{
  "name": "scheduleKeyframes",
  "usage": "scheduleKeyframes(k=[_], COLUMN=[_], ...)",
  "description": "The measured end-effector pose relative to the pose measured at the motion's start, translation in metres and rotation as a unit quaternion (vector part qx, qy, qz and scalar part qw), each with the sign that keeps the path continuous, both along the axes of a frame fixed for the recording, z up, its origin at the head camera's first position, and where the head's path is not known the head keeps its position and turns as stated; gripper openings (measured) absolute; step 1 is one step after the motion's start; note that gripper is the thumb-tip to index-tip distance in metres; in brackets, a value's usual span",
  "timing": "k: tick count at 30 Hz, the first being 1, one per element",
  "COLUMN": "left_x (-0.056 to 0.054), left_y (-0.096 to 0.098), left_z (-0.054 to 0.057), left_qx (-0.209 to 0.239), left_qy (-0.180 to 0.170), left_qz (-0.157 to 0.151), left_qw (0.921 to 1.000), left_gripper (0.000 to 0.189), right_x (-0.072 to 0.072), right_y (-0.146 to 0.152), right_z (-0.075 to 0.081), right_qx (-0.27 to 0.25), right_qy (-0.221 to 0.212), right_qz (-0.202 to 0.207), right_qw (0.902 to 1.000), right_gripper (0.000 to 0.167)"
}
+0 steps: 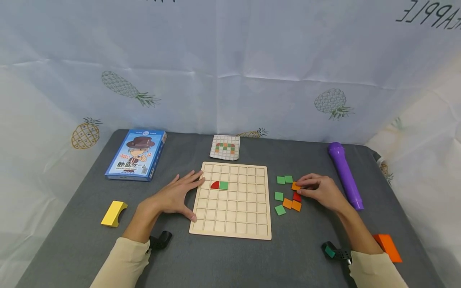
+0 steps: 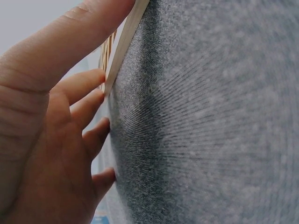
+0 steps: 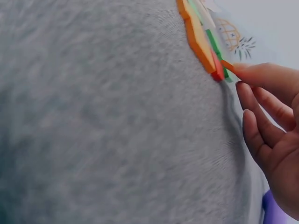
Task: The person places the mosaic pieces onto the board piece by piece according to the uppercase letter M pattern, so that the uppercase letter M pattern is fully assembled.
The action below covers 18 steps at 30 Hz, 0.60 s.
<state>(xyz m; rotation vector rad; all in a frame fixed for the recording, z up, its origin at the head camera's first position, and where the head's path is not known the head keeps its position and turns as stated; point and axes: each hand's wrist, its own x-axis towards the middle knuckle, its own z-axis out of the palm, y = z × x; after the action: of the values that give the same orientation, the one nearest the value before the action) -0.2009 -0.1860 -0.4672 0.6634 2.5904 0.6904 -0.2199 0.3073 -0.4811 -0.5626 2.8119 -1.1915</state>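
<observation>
A wooden grid board (image 1: 234, 208) lies flat on the grey table, with a red quarter-round tile (image 1: 215, 185) and a green square tile (image 1: 223, 185) side by side in its upper left cells. My left hand (image 1: 176, 196) is spread along the board's left side, thumb and fingertips touching its edge. To the right of the board, my right hand (image 1: 320, 192) pinches an orange tile (image 3: 227, 65), which looks tilted in the right wrist view. Around it lie several loose tiles: green ones (image 1: 279, 196), orange ones (image 1: 296, 205) and a red one (image 1: 297, 197).
A pattern card (image 1: 225, 154) lies behind the board. A blue game box (image 1: 135, 156) stands at the back left, and a yellow arch block (image 1: 113, 214) is nearer. On the right are a purple microphone (image 1: 345, 176) and an orange block (image 1: 389, 248). A pineapple-print cloth (image 1: 230, 100) hangs behind.
</observation>
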Motion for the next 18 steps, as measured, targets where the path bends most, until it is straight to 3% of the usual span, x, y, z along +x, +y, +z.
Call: scheduleKeyframes(k=[13,18], left_x=[0.001,0.0], left_y=[0.0,0.001], left_z=[0.0,-0.001], left_qx=[0.006,0.003], left_qy=[-0.005,-0.006], left_qz=[0.002,0.004], left_qw=[1.0,1.0], left_gripper=[0.124,0.124], right_x=[-0.005,-0.008], right_y=[-0.015,-0.027], right_z=[0.009,0.01], right_qx=[-0.008,-0.015], right_qy=[0.016,0.003], right_qz=[0.021,0.032], right_qw=[0.9996,0.9994], right_gripper=[0.02,0.02])
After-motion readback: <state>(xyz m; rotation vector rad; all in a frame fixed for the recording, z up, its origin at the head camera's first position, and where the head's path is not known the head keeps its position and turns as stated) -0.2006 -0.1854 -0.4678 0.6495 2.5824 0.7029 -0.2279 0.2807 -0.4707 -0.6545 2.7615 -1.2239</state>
